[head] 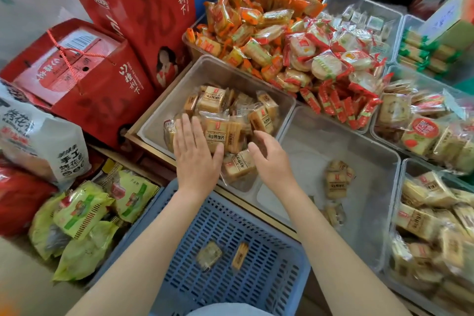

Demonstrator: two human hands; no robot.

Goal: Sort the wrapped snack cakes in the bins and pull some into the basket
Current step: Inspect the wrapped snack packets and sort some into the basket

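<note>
- I read this as the pulling step: both my hands are over the clear bin (164,113) of wrapped snack cakes (218,120), at its near end, just above the blue basket (269,264).
- My left hand (196,154) lies flat on the pile, fingers (189,131) straight and slightly spread, pressing on the wrappers and pinching nothing.
- My right hand (272,156) is cupped beside the pile with its fingers loosely curved; I cannot see it holding a cake, and the fingertips are partly hidden against the packets.
- One cake (237,165) sits between my two hands at the bin's near rim, closest to the basket.
- Next, I judge, I should close both hands around a few cakes and drag them over the near rim into the basket; the loose wrappers look slippery, so I would scoop rather than pinch.
- The cakes are tan, square slabs in clear film with a dark printed label and a small red mark, heaped at odd angles.
- Two packets (223,255) already lie on the basket floor, so the basket is barely started.
- The neighbouring clear bin (384,161) holds only a few of the same cakes (338,178), and another bin (402,187) at the right is full of similar ones.
</note>
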